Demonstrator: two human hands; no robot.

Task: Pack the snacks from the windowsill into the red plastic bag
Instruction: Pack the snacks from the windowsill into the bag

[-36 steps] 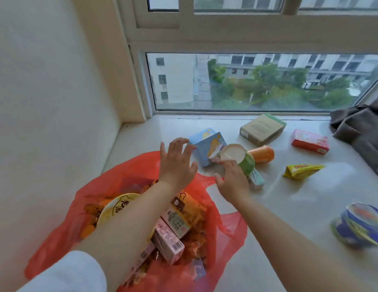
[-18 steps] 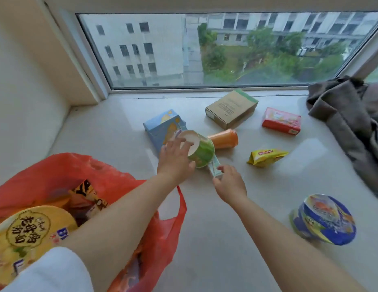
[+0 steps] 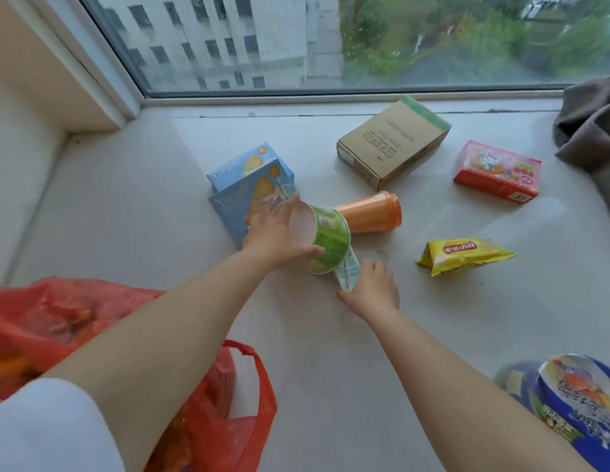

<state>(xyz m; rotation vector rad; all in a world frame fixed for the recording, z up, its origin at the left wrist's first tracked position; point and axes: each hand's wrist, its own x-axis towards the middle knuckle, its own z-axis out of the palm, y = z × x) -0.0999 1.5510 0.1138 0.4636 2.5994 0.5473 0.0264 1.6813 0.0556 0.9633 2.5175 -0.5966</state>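
Green snack cup [image 3: 325, 241] lies tipped on its side on the windowsill [image 3: 126, 212], white base toward the camera. Left hand [image 3: 274, 235] grips its base end, thumb under, fingers over the rim. Right hand [image 3: 373, 289] holds a small pale-green carton [image 3: 347, 272] that touches the cup; finger closure is partly hidden, apparently pinched. Orange cup [image 3: 370, 214] lies just behind; two blue boxes [image 3: 249, 185] lie to the left. Red plastic bag [image 3: 225, 413] sits open, lower left. Yellow chip packet [image 3: 463, 255], cardboard box [image 3: 392, 141] and red packet [image 3: 497, 172] lie apart.
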